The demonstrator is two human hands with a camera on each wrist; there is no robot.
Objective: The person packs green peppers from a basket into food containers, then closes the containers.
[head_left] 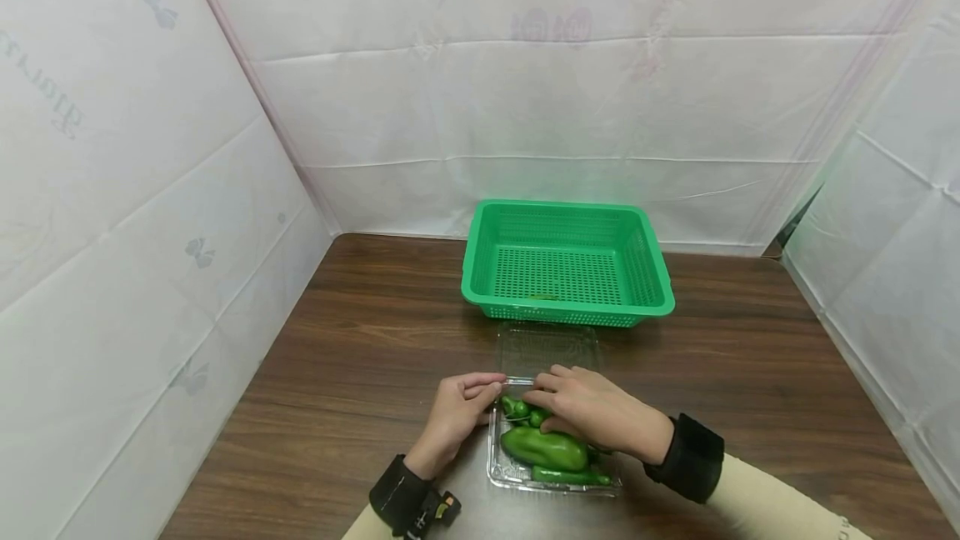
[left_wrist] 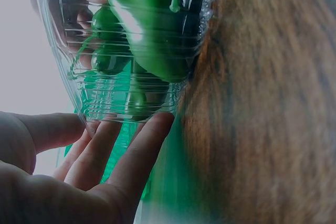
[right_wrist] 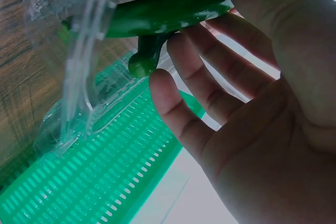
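Your two hands work at a clear plastic clamshell box (head_left: pixel 553 440) of green peppers (head_left: pixel 543 447), which sits near the front edge of a dark wooden surface (head_left: pixel 352 357), about midway along it. The box's clear lid (head_left: pixel 550 350) lies folded open toward the back, flat on the surface.

Your left hand (head_left: pixel 459 411) rests at the box's left far corner. Its fingers (left_wrist: pixel 142 148) are fairly straight and press against the ribbed plastic wall; the thumb sits alongside, and it grips nothing.

Your right hand (head_left: pixel 592 411) reaches over the box from the right, fingers loosely extended and spread. The fingertips (right_wrist: pixel 163 90) touch the small peppers at the far end of the box, but they do not close around any of them. One large pepper and a long thin one lie below the hand, nearer to you.

Just behind the open lid stands a green perforated basket (head_left: pixel 567 225), toward the back edge of the surface. White sheeting (head_left: pixel 150 190) walls in the left, back and right sides.
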